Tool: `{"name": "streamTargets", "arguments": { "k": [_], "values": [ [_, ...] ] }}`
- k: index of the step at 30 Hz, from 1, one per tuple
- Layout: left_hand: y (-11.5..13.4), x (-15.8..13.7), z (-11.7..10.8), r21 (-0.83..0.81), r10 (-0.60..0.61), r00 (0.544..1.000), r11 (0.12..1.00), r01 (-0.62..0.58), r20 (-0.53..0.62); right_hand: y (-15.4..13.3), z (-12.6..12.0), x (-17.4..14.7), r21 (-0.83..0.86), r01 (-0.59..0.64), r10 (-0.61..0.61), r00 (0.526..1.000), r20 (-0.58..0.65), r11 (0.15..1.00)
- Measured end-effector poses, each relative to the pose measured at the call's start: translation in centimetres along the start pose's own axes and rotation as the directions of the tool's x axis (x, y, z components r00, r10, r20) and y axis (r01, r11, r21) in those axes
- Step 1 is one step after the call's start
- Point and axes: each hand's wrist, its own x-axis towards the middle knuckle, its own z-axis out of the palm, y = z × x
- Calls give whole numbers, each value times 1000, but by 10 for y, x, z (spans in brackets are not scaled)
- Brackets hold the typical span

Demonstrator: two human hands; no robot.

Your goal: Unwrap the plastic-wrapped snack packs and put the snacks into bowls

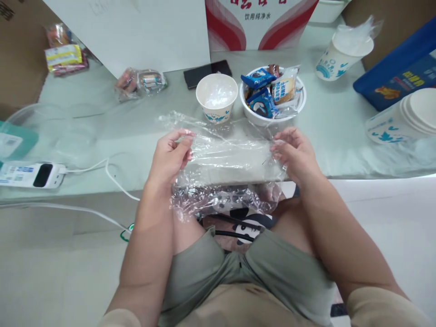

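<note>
A sheet of thin clear plastic film is stretched between my two hands above the table's front edge, its lower part hanging crumpled over my lap. My left hand pinches its left side between thumb and fingers. At the right side, the fingers of my right hand are closed on the same film. Just beyond it stands a paper cup with blue prints and crumpled clear plastic inside. Beside the cup, a white bowl holds several wrapped snacks, some in blue wrappers.
A dark flat object lies behind the cup. Wrapped snacks sit at the back left. A white power strip with cables is at left. Stacked paper cups lie tilted at right, below another cup stuffed with plastic.
</note>
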Motion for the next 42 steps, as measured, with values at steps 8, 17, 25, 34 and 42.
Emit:
{"name": "streamTargets", "arguments": {
  "k": [8, 17, 25, 34, 42],
  "values": [
    [-4, -2, -5, -94, 70, 992, 994, -60, 105, 4, -6, 1, -70, 167, -172, 983, -71, 983],
    [-8, 2, -2, -161, 202, 977, 969, -190, 62, 8, -13, 4, -116, 227, -235, 970, -55, 967],
    [-3, -3, -5, -234, 25, 979, 972, 24, 203, 0, -8, -3, -136, 67, -54, 994, 96, 988],
    [-6, 0, -2, -67, 40, 987, 997, -30, 153, 2, -23, 2, 161, 170, -166, 985, -39, 972],
    [4, -5, -4, -280, 54, 996, 959, -32, 72, 0, -37, 3, 378, 49, -76, 995, 57, 925]
  ]
}}
